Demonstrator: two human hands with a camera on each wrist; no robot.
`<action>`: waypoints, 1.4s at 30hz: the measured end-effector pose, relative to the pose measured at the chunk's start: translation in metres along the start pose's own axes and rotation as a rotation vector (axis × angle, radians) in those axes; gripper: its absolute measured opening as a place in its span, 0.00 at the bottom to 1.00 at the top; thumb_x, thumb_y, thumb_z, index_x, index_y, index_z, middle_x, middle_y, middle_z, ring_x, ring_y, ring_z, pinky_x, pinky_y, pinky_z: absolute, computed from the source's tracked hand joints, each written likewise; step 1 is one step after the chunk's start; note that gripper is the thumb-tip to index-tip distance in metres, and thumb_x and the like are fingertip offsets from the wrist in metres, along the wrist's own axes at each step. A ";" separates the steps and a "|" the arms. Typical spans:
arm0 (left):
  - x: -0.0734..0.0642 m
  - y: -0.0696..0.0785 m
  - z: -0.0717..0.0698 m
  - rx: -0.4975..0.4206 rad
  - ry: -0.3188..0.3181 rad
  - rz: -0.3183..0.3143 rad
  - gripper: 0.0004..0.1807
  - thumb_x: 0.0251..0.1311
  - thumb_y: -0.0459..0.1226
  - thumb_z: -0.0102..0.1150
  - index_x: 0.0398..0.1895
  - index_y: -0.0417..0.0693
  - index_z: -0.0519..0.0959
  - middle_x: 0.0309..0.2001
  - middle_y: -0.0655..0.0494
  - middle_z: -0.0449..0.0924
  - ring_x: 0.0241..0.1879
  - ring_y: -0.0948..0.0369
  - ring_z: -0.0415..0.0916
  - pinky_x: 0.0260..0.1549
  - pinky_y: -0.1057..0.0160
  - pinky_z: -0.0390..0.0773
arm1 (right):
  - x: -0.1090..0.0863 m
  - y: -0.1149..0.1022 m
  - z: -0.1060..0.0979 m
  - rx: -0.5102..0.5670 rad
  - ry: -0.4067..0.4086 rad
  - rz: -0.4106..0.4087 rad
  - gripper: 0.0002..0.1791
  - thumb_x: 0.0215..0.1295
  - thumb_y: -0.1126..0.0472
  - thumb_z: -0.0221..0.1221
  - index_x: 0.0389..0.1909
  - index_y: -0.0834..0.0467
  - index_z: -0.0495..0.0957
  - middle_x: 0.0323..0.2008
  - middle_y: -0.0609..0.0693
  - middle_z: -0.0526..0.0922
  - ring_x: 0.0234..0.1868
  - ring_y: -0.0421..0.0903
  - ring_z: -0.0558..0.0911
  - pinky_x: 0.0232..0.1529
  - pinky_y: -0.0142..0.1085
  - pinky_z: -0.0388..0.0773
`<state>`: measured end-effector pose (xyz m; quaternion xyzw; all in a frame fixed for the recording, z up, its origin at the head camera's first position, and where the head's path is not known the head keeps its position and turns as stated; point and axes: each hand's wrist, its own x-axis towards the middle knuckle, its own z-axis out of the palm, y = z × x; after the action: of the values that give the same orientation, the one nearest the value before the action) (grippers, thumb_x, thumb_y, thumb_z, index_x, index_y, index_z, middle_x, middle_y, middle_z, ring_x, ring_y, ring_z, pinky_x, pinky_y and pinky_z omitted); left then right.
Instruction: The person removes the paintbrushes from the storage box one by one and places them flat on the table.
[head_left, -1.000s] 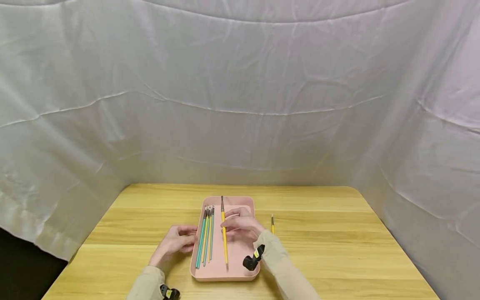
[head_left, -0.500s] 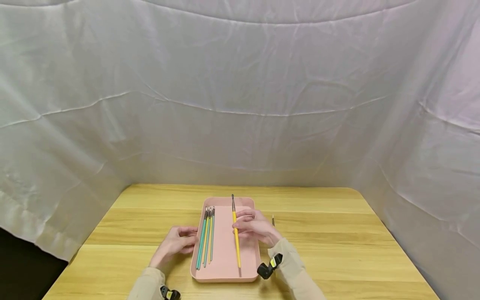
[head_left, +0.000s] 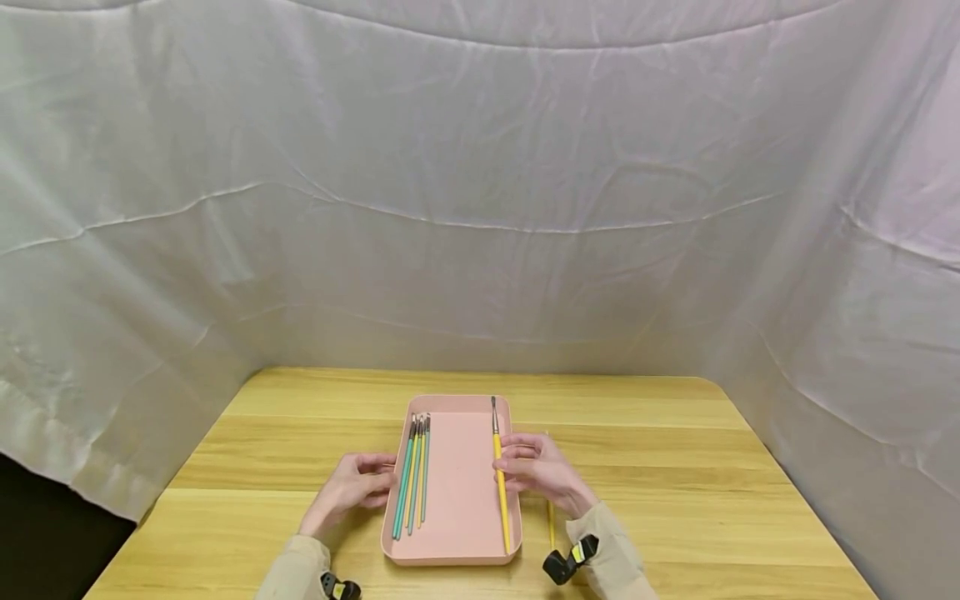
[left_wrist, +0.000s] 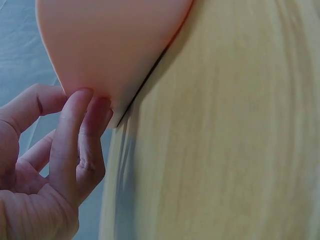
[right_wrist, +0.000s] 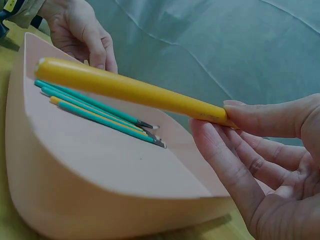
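Grey cloth drapery [head_left: 480, 167] behind a pale wood-grain tabletop [head_left: 660, 500]. One paintbrush, thick yellow handle, dark bristles [head_left: 502, 500]: raised above the tray's right side, bristles pointing away. Right hand [head_left: 542, 468]: thumb and fingertips pinching that handle, remaining fingers loosely bent. One shallow pink rectangular tray, rounded corners [head_left: 457, 500]. Left hand [head_left: 354, 483]: fingers bent, gripping its left rim. Inside, left: slim paintbrushes, teal and yellow handles [head_left: 416, 477], side by side. Tabletop, right of tray: one slim yellow handle [head_left: 551, 525], partly hidden. Sleeves [head_left: 611, 542]: beige.
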<state>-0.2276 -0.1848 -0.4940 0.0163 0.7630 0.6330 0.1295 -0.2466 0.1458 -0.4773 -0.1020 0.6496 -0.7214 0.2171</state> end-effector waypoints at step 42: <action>0.000 -0.001 -0.001 -0.021 -0.013 -0.012 0.28 0.61 0.29 0.63 0.63 0.23 0.71 0.42 0.49 0.84 0.33 0.66 0.83 0.31 0.68 0.88 | -0.030 0.031 -0.068 -0.085 0.247 -0.008 0.28 0.65 0.72 0.61 0.62 0.79 0.65 0.31 0.45 0.86 0.27 0.39 0.84 0.31 0.32 0.88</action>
<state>-0.2278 -0.1862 -0.4944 0.0144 0.7556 0.6401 0.1386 -0.2437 0.2176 -0.5127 -0.0240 0.7010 -0.7011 0.1282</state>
